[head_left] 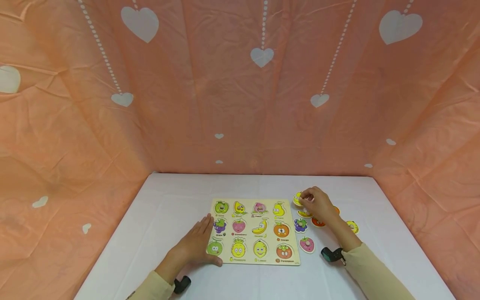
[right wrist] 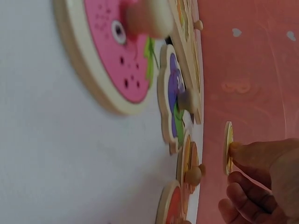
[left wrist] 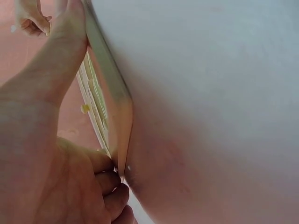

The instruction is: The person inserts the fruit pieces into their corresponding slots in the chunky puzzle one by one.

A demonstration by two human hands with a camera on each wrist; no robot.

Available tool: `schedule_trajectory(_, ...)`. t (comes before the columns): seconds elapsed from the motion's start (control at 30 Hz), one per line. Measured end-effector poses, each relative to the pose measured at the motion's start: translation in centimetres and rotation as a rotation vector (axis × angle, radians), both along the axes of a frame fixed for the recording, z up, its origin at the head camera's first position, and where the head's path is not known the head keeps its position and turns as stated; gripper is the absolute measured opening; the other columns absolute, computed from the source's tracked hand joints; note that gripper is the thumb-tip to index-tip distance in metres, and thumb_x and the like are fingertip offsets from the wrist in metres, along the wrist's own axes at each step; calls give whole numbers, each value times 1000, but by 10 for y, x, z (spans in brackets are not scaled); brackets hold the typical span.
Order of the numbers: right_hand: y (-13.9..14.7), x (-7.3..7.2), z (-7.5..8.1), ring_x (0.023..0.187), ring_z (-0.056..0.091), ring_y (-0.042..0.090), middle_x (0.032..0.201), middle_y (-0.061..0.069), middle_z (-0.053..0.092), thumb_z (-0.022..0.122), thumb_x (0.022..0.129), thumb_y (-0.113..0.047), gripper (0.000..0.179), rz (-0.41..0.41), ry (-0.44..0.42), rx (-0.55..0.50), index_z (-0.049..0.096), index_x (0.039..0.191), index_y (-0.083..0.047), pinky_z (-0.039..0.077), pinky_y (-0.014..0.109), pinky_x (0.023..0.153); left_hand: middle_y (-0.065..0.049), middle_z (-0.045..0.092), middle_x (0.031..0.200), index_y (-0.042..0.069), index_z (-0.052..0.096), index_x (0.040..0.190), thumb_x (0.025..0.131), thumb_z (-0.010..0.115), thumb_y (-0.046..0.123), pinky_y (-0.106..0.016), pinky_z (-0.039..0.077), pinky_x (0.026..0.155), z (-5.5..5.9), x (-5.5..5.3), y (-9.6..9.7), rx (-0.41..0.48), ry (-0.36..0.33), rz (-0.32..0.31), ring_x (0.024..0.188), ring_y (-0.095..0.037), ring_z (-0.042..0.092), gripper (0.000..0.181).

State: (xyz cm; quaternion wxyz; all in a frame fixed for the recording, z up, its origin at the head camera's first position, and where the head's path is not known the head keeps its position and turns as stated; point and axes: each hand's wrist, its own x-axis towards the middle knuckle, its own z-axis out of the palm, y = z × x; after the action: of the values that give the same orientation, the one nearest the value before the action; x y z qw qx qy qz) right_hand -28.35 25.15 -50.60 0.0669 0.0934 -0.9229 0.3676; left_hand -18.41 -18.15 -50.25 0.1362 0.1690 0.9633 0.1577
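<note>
A wooden fruit puzzle board [head_left: 249, 236] with printed fruit pictures lies flat on the table. My left hand [head_left: 196, 241] is at its near left corner, fingers along the left edge and thumb by the front edge. My right hand [head_left: 318, 205] is raised over the loose pieces right of the board. Its fingertips pinch a yellow puzzle piece [right wrist: 228, 148], which stands on edge in the right wrist view; the hand hides part of its picture. Below lie a grape piece [head_left: 300, 225] and a pink strawberry piece [head_left: 306, 245], each with a wooden knob.
Near the right hand are a red piece [head_left: 318, 222], a yellow piece [head_left: 304, 213] and another yellow piece [head_left: 352, 227] farther right. The white table [head_left: 157, 221] is enclosed by orange cloth walls [head_left: 240, 116] with white hearts.
</note>
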Motion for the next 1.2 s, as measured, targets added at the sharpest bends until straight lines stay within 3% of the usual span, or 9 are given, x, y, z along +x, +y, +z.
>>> schedule_trajectory(0.23, -11, 2, -2, 91, 59, 23, 99, 8, 64, 79, 97, -8, 12, 40, 18, 6, 73, 104, -1, 53, 28, 75, -29, 17, 175, -12, 22, 165, 66, 97, 63, -53, 22, 133, 0, 0, 0, 4, 6, 5, 164, -40, 18, 144)
schedule_trajectory(0.53, -24, 5, -6, 93, 59, 21, 103, 6, 65, 78, 99, -11, 10, 60, -20, 4, 73, 104, -5, 54, 35, 84, -29, 18, 175, -11, 23, 165, 66, 97, 63, -53, 22, 133, -1, 0, 0, 6, 3, 14, 164, -40, 19, 144)
schedule_trajectory(1.2, -48, 6, -12, 87, 59, 14, 94, 2, 64, 80, 96, -7, 7, 172, 50, 21, 74, 96, -6, 55, 30, 78, -29, 17, 175, -12, 22, 165, 65, 97, 63, -53, 22, 134, -2, -1, -1, 7, -5, 13, 164, -40, 18, 145)
